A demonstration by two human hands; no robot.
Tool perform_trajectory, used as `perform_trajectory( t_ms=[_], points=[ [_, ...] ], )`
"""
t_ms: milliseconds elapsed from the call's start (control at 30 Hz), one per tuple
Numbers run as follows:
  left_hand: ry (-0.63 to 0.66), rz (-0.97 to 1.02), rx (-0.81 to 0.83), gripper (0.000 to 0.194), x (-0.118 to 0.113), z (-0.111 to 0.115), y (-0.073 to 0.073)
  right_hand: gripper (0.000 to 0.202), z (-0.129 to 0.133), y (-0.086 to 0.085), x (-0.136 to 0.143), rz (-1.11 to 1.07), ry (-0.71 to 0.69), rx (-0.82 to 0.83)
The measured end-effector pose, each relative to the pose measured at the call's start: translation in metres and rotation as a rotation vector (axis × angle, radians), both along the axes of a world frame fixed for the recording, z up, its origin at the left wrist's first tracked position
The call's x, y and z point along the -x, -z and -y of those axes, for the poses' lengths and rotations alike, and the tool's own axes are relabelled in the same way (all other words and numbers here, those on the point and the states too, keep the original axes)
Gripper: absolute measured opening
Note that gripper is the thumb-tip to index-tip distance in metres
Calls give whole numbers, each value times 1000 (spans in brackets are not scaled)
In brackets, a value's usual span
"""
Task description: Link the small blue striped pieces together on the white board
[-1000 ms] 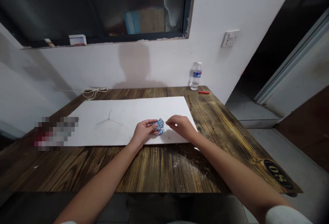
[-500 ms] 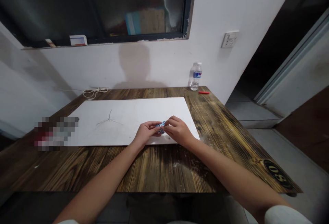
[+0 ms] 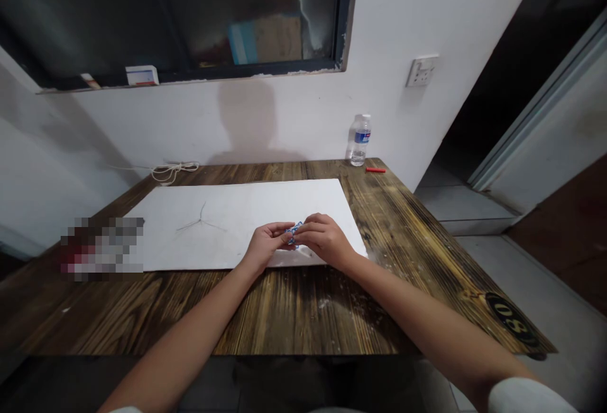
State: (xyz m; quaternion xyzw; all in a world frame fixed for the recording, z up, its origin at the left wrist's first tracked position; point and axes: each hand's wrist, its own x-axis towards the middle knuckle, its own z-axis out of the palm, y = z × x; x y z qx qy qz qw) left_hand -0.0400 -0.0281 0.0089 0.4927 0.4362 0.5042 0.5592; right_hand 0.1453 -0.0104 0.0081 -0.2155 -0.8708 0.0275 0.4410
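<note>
A small blue-and-white item (image 3: 294, 229) is between my two hands above the right part of a white board (image 3: 237, 210). My left hand (image 3: 265, 245) pinches it from the left side. From the right, my right hand (image 3: 327, 239) closes its fingers on the same item and hides part of it. What the item is exactly is too small to tell. On the left half of the board lies a thin dark three-armed shape (image 3: 200, 219), apparently wires or drawn lines.
On the wooden table (image 3: 403, 242), a water bottle (image 3: 360, 141) and a red pen-like object (image 3: 375, 170) stand and lie at the back right. A white cord (image 3: 173, 171) is at the back left, and a pixelated item (image 3: 104, 248) at the left.
The fingers of my right hand have closed further over the blue-and-white item, which is now tilted differently and more covered. My left hand has moved very slightly left.
</note>
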Motion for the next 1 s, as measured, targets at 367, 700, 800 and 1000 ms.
perform_trajectory(
  t_ms=[367, 700, 800, 1000],
  points=[
    [-275, 82, 45, 43, 13, -10, -10, 29, -11, 9, -4, -23, 179, 122],
    [-280, 107, 28, 42, 15, -12, -7, 36, -18, 23, 16, 459, 232, 245],
    [-277, 105, 22, 42, 15, -13, -7, 29, -19, 21, 17, 498, 212, 236],
    [-289, 97, 28, 41, 14, -11, -10, 14, -21, 17, 15, 574, 223, 152]
  ],
)
